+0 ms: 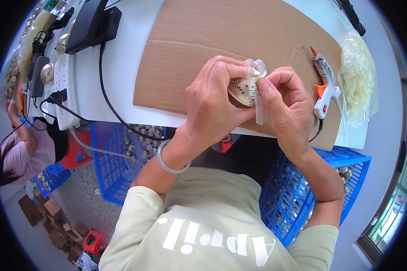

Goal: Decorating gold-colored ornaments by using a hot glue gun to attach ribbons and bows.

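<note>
Over the cardboard sheet, my left hand [215, 92] is closed around a round, pale gold bauble [243, 94] with dark lettering. A sheer white ribbon bow [255, 68] sits at the top of the bauble, one tail hanging down across it. The thumb and fingers of my right hand [287, 97] pinch the ribbon at the bow's base. Right of that hand, a white and orange hot glue gun [323, 86] lies on the cardboard, its nozzle pointing away from me.
Brown cardboard [185, 54] covers much of the white table. A clear plastic bag of pale strands [358, 74] lies at the right. A power strip [65, 90] and black device [88, 27] stand left. Blue crates [108, 167] [285, 203] of baubles flank me; a co-worker [27, 149] sits far left.
</note>
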Tool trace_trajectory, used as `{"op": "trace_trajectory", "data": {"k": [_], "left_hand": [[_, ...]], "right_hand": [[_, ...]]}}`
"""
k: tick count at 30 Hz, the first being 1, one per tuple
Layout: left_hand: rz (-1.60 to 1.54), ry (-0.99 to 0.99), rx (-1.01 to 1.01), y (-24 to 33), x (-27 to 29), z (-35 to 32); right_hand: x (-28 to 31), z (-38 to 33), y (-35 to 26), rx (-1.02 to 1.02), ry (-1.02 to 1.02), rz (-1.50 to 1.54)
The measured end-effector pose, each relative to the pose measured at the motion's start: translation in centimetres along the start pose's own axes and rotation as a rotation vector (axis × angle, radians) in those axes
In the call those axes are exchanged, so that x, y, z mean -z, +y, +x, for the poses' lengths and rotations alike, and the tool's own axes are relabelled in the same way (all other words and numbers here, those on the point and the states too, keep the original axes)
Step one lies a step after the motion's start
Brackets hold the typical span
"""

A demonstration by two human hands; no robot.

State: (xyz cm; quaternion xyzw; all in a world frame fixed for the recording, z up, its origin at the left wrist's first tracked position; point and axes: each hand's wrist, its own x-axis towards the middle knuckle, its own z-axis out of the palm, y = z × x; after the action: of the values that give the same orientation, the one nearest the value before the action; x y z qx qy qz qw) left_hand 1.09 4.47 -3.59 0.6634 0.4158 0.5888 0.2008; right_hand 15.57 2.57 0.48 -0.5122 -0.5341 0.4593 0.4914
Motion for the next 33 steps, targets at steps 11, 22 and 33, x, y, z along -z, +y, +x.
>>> {"op": "trace_trajectory", "data": {"k": [11,22,33], "left_hand": [[0.019,0.005,-0.005,-0.6,-0.1,0.0],[0.004,0.030,-0.045,-1.5,-0.6,0.0],[-0.006,0.018,-0.031,-1.4,-0.5,0.0]], "right_hand": [[1.2,0.5,-0.7,0.551,-0.011,-0.611],[1.2,0.3,-0.8,0.799,-0.085,-0.918],[1.5,0.0,-1.1,0.752,-0.088,-0.969]]}}
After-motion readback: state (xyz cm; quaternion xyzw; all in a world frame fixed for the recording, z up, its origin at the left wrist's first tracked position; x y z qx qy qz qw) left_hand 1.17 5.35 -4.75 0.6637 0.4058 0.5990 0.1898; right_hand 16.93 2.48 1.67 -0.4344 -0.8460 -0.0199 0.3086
